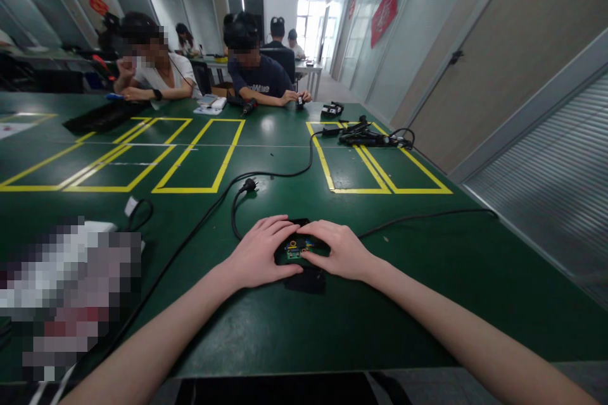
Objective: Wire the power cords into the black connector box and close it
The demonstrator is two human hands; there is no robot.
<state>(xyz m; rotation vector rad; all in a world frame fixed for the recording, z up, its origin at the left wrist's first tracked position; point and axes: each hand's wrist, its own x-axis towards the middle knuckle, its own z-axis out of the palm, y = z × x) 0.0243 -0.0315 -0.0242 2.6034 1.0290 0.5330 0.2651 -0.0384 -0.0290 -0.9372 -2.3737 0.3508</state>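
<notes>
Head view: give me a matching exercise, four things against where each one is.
Things:
1 left hand
2 right hand
3 loose plug
4 cable pile

Places:
a across the yellow tape at far right
b on the right side of the black device
c on the bare green table just beyond the hands
d on the left side of the black device

Pairs: 1-d, 2-b, 3-c, 4-a.

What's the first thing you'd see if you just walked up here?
The left hand and right hand meet over a small black box with a green circuit board showing, at the near middle of the green table. Beyond them lie a black plug and bright yellow taped rectangles.
</notes>
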